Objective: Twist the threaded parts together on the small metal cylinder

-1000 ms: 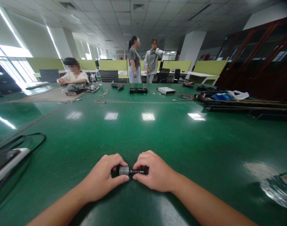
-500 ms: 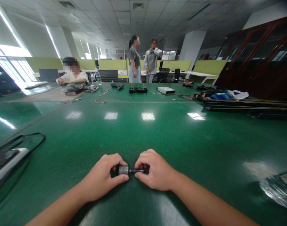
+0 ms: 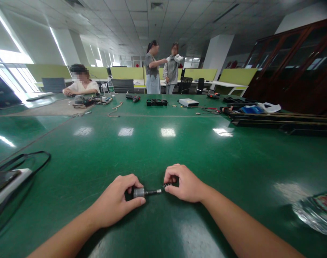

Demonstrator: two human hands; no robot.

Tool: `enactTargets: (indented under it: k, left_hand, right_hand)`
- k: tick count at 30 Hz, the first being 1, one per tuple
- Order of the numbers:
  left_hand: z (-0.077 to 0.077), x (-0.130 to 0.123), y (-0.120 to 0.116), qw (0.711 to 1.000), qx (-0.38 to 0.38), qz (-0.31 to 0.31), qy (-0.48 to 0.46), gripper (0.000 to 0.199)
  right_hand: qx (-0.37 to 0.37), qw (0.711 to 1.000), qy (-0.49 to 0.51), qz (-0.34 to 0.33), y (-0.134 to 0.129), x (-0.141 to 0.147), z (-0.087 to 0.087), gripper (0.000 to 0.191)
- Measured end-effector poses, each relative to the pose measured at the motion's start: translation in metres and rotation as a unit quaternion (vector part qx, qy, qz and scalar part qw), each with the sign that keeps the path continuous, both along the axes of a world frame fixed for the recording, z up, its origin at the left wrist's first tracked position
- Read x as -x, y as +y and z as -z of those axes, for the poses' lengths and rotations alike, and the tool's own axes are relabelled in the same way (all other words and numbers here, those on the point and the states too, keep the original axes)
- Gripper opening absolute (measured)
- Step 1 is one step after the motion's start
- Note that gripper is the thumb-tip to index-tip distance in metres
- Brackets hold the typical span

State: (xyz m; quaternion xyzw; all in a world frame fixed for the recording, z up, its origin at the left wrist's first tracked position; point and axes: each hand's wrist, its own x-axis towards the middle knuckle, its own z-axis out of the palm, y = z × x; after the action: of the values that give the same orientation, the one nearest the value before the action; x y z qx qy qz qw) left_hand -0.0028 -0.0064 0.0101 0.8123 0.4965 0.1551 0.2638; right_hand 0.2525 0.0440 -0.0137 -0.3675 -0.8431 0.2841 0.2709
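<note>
Low over the green table, my left hand (image 3: 117,200) is closed round a grey metal cylinder (image 3: 139,192). A thin dark shaft (image 3: 152,192) with a silver tip sticks out of the cylinder to the right. My right hand (image 3: 183,183) pinches a small dark coiled piece (image 3: 168,185), which looks like a spring, between thumb and fingers. This piece is just off the shaft's tip, a little to the right and farther away. The fingers partly hide both the cylinder's left end and the coiled piece.
A glass ashtray-like dish (image 3: 317,211) is at the right edge. At left lie a white-edged device (image 3: 10,186) and a black cable (image 3: 46,157). Across the table are a power drill (image 3: 133,98), a black frame (image 3: 157,102) and a white box (image 3: 188,102). Several people are beyond.
My right hand has drawn the coiled piece off the shaft, moving right and slightly away, so the shaft is now bare. My left hand still holds the cylinder almost in place.
</note>
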Motion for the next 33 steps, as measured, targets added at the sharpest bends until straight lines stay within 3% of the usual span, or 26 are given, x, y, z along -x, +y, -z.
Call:
enactTargets:
  k: [29,33]
  left_hand:
    - [0.0,-0.001,0.0,1.0,-0.005,0.003,-0.003,0.017]
    - [0.0,-0.001,0.001,1.0,-0.012,0.007,0.0,0.018]
  right_hand:
    - [-0.046,0.998,-0.015,-0.033,-0.007,0.01,0.001,0.011]
    - [-0.009,0.999,0.032,-0.034,-0.014,0.019,-0.002,0.014]
